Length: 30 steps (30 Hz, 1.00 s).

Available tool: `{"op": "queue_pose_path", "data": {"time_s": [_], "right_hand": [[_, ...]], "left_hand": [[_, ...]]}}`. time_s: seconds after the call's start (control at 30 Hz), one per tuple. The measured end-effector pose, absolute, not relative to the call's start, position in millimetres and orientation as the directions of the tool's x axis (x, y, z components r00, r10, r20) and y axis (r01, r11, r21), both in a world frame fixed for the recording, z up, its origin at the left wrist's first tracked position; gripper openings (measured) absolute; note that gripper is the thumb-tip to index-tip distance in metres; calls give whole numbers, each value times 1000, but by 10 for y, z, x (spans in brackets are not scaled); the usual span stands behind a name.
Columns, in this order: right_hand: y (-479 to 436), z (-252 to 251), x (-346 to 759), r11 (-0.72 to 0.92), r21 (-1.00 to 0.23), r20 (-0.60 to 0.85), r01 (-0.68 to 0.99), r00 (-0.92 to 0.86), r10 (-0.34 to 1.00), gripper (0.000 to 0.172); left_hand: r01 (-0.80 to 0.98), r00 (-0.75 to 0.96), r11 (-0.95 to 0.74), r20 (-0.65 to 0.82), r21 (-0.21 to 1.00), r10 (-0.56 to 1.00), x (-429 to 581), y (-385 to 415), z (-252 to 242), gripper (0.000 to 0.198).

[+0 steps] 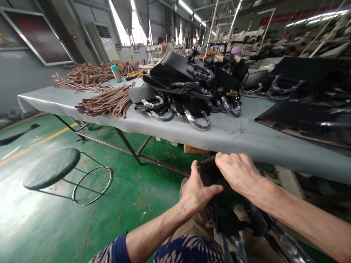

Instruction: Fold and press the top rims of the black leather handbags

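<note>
A black handbag (226,215) rests over my lap, with its plastic-wrapped handles hanging toward me. My left hand (195,188) holds the left side of the bag, its thumb lying across the dark material and part of its fingers hidden behind. Curled over the upper edge is my right hand (237,171), closed on the bag; its fingertips are out of sight. Just beyond, on the table, lies a heap of similar black bags (175,76), their handles (196,118) wrapped in clear plastic.
A grey-covered table (164,126) runs across in front of me. Brown strips (105,104) lie in bundles at its left, near a teal-capped bottle (116,73). More black bag pieces (307,118) lie at right. A round stool (53,168) stands on the green floor. People work at machines behind.
</note>
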State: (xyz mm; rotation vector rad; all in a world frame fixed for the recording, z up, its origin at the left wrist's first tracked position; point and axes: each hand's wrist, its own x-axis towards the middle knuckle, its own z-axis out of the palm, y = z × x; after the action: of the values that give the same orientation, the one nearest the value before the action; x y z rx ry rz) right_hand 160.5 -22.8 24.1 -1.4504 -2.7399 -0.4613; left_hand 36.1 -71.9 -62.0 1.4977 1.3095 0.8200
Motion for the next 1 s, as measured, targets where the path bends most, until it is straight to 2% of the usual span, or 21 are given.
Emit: {"op": "queue_pose_path", "data": {"time_s": [0.07,0.13,0.23,0.33,0.4,0.5,0.63,0.73,0.83,0.9,1.0], "right_hand": [[-211,307,1609,521,265,120,811,-564,817,11],[-191,367,1637,511,277,73,814,-548,833,15],[-150,445,1754,525,265,-9,809,-543,840,19],[-129,482,1917,577,233,-63,783,-580,812,15],[-158,462,1990,605,209,-71,768,-605,793,16],[-274,352,1990,635,155,-84,757,-630,772,22],[-449,112,1898,694,2,-146,720,-686,713,23],[-477,-63,1894,702,-90,-143,707,-707,693,21],[-427,-184,1940,697,-94,-155,711,-702,695,14],[-388,-235,1961,705,-59,-154,707,-704,694,9],[-355,-282,1964,717,-25,-123,696,-714,689,12]], "left_hand": [[276,85,112,-141,954,986,388,-654,-601,111],[249,65,151,-172,957,983,380,-577,-550,114],[176,243,160,-200,971,949,265,-417,-451,96],[109,469,229,-253,967,846,43,-221,-323,73],[193,522,280,-340,940,782,-126,-118,-234,66],[370,563,247,-428,896,707,-327,-86,-175,55],[514,567,140,-458,846,684,-420,-253,-284,37],[500,544,136,-432,856,719,-407,-378,-369,39],[469,559,120,-399,875,727,-388,-393,-375,42],[508,567,65,-390,859,726,-378,-352,-359,39],[597,560,-35,-385,802,734,-350,-272,-352,31]]}}
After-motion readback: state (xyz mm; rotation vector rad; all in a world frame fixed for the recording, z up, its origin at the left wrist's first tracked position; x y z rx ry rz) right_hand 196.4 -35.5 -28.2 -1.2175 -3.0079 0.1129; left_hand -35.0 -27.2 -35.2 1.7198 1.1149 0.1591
